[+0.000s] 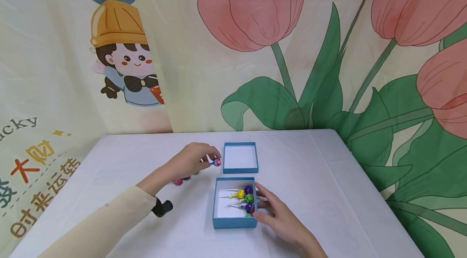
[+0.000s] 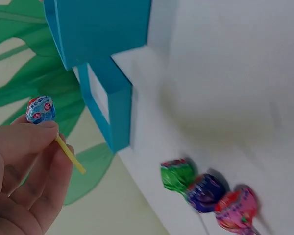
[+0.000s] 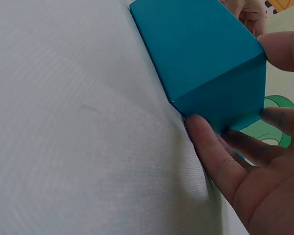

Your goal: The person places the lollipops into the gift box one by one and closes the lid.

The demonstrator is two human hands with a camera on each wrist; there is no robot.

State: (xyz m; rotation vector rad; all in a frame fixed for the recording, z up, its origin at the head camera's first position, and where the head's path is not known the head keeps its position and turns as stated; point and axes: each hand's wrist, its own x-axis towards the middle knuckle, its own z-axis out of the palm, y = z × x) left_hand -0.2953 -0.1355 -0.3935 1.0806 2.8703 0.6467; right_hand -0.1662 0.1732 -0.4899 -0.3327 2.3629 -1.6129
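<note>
My left hand [image 1: 195, 156] pinches a lollipop [image 2: 40, 109] by its yellow stick, just below the blue-and-red wrapped head. It is raised beside the left edge of a shallow blue tray with a white inside [image 1: 240, 170]. Nearer to me stands an open blue box [image 1: 233, 223]. Several lollipops lie in the box along its right side, among them a yellow one [image 1: 240, 194], a green one [image 1: 249, 198] and a purple one [image 1: 249, 208]. My right hand [image 1: 279, 213] holds the box at its right wall, thumb on the near corner and fingers along the side.
On the white-covered table [image 1: 310, 193], below my left forearm, lie a green lollipop [image 2: 176, 175], a dark purple lollipop [image 2: 206, 193] and a pink lollipop [image 2: 237, 209]. Behind the table hangs a printed curtain [image 1: 189, 87] with tulips and a cartoon figure.
</note>
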